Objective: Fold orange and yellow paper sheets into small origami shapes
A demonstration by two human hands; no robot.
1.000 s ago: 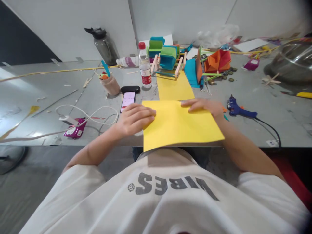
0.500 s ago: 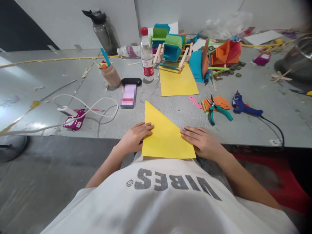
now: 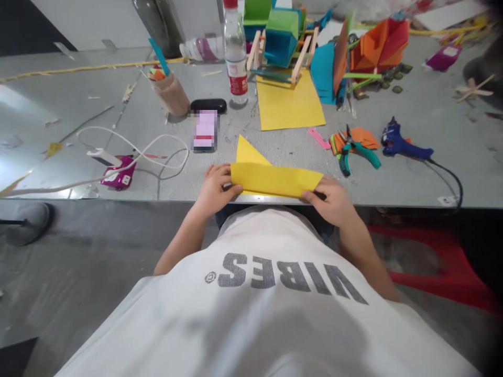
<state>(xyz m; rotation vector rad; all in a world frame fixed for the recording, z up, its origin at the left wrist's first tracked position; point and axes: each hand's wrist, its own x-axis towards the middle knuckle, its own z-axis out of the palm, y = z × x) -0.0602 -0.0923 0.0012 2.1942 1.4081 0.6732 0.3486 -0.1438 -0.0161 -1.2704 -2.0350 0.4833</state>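
A sheet of yellow paper (image 3: 275, 179) lies at the table's near edge, its lower part bent up and over into a wide band. Behind the band a pointed corner of the same sheet sticks out toward the back. My left hand (image 3: 217, 189) pinches the band's left end, thumb in front and fingers behind. At the right end my right hand (image 3: 329, 199) grips the paper the same way, with its fingers partly hidden behind the sheet.
Teal-handled pliers (image 3: 349, 152) lie on orange paper pieces, beside a blue glue gun (image 3: 406, 141). Behind are a second yellow sheet (image 3: 291, 107), a bottle (image 3: 236, 63) and a paper-and-stick model (image 3: 281, 39). A phone (image 3: 206, 131) and a corded purple power strip (image 3: 120, 173) are leftward.
The yellow paper lay flat under both hands; its near edge is now turned up and away from me. Both hands have shifted to hold the band's ends. The view has tilted down.
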